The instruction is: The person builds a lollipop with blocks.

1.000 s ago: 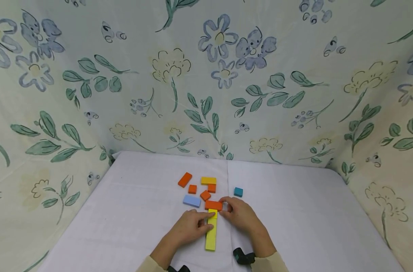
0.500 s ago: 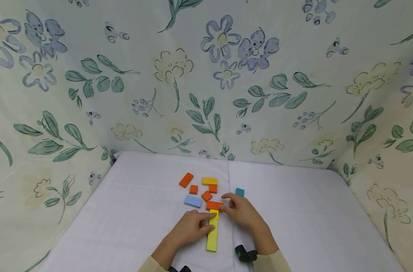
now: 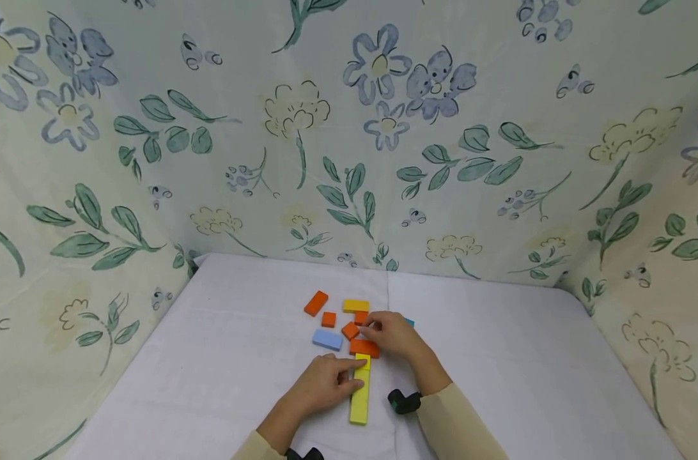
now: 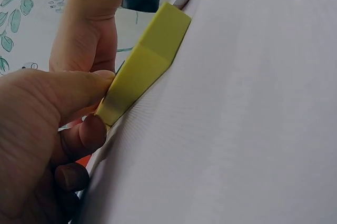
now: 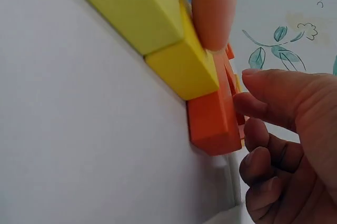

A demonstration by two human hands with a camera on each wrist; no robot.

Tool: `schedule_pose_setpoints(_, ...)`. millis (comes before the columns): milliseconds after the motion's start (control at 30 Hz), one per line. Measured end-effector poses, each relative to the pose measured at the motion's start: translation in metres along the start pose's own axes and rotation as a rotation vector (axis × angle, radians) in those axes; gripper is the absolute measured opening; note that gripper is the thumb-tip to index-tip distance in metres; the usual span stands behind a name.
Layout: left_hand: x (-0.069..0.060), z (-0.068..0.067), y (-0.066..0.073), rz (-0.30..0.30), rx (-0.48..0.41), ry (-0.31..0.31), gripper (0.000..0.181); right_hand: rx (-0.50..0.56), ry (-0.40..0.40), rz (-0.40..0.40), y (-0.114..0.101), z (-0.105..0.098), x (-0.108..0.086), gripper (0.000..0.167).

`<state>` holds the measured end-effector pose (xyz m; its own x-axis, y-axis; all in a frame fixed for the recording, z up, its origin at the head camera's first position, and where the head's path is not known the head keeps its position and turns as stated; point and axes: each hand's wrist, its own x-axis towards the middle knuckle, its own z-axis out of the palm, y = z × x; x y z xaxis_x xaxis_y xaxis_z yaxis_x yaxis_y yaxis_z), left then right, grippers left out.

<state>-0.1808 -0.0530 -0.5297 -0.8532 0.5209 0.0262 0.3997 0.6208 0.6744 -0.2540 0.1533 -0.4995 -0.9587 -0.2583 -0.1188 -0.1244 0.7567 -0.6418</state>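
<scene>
A long yellow-green block point(image 3: 358, 406), a small yellow block point(image 3: 363, 356) and an orange-red rectangular block point(image 3: 360, 345) lie end to end, the last one crosswise at the far end. With its straight index finger, my left hand point(image 3: 317, 384) presses the small yellow block from above; its thumb touches the side of the long block point(image 4: 142, 58). Over the far right end of the orange-red block is my right hand point(image 3: 396, 333), holding nothing that shows. Its thumb and index finger are beside a tilted small orange block point(image 3: 350, 330); whether they touch it I cannot tell.
Beyond the hands lie a light blue block point(image 3: 328, 340), a small orange square block point(image 3: 328, 319), an orange-red rectangular block point(image 3: 316, 303), a yellow block point(image 3: 356, 306) and another orange block point(image 3: 360, 317). A teal block point(image 3: 410, 322) is mostly hidden behind the right hand.
My right hand has left the end of the orange-red rectangular block and moved forward and left towards the small orange blocks. My left hand stays in place on the yellow blocks.
</scene>
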Motion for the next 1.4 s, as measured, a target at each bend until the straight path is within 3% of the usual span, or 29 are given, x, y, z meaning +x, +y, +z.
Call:
schedule_pose_setpoints(267,0.000,-0.001,0.001,0.001,-0.016,-0.002,0.039,-0.024,-0.045,0.057,-0.010,0.003,0.011,0.021)
schedule_pose_setpoints(600,0.001,0.000,-0.001,-0.031,-0.009,-0.026,0.041,-0.024,-0.018,0.076,-0.008,0.004,0.018,0.013)
schedule_pose_setpoints(867,0.002,0.000,-0.001,-0.028,-0.010,-0.013,0.039,-0.005,-0.009,0.085,-0.005,0.006,0.015,0.028)
schedule_pose_setpoints(1067,0.001,0.001,-0.001,-0.021,-0.003,-0.011,0.040,-0.046,-0.049,0.036,-0.002,0.000,0.013,0.025)
schedule_pose_setpoints(1400,0.001,-0.001,0.001,-0.018,-0.004,-0.012,0.040,0.024,-0.124,0.073,0.004,-0.003,0.013,0.020)
